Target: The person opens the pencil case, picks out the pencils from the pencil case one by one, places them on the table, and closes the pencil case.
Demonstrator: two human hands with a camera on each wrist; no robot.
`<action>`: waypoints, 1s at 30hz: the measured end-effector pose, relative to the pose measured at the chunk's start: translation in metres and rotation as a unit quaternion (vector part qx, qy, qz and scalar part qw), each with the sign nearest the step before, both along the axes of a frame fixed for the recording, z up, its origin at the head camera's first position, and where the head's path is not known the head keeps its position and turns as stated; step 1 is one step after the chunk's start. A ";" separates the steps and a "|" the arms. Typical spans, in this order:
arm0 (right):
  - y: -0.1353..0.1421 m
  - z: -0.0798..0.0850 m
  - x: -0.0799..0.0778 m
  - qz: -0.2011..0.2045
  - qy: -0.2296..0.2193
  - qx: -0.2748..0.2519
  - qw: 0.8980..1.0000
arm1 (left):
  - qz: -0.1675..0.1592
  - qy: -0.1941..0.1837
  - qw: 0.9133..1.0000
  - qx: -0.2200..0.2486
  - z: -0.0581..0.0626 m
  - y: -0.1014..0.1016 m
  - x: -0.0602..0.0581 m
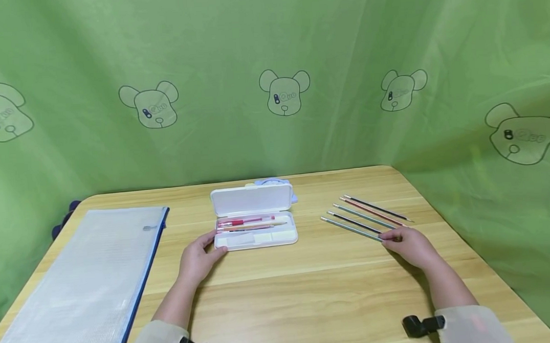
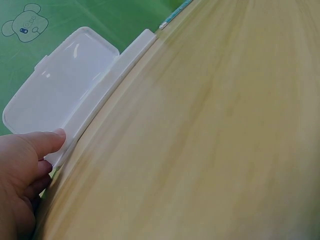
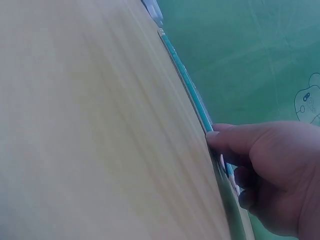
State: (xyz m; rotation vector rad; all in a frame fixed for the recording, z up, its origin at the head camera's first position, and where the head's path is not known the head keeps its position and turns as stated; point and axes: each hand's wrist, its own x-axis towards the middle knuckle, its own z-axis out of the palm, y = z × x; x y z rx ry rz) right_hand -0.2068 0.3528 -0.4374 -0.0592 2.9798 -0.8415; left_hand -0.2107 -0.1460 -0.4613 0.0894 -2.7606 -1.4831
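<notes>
A white pencil case [image 1: 280, 242] lies with its lid [image 1: 252, 200] raised, holding a red pen [image 1: 240, 222], a pencil and other slim items. My left hand [image 1: 199, 258] grips its front left corner, thumb [image 2: 47, 141] on the front wall in the left wrist view. To the right, several pencils with dark, red and teal barrels lie side by side at a slant. The nearest, a teal pencil [image 1: 351, 229], is pinched near its lower end between thumb and forefinger of my right hand [image 1: 413, 246]. The right hand's other fingers are curled beneath, partly hidden.
A translucent zip folder [image 1: 86, 282] with a blue edge lies on the left of the wooden table [image 1: 299, 303]. Behind the case lid, a light-blue object [image 1: 273, 181] is mostly hidden. Green curtain [image 1: 237, 147] surrounds the table's back and sides.
</notes>
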 end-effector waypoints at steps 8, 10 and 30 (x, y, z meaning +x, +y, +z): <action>-0.004 0.001 0.000 -0.003 0.012 -0.003 1.000 | 0.001 0.001 1.000 0.002 -0.001 -0.001 0.000; -0.008 0.003 -0.001 -0.007 0.024 -0.008 1.000 | 0.000 0.002 1.000 0.001 -0.001 -0.001 0.001; -0.125 0.022 -0.046 0.078 0.042 -0.102 0.991 | 0.000 0.003 1.000 0.000 -0.001 0.000 -0.001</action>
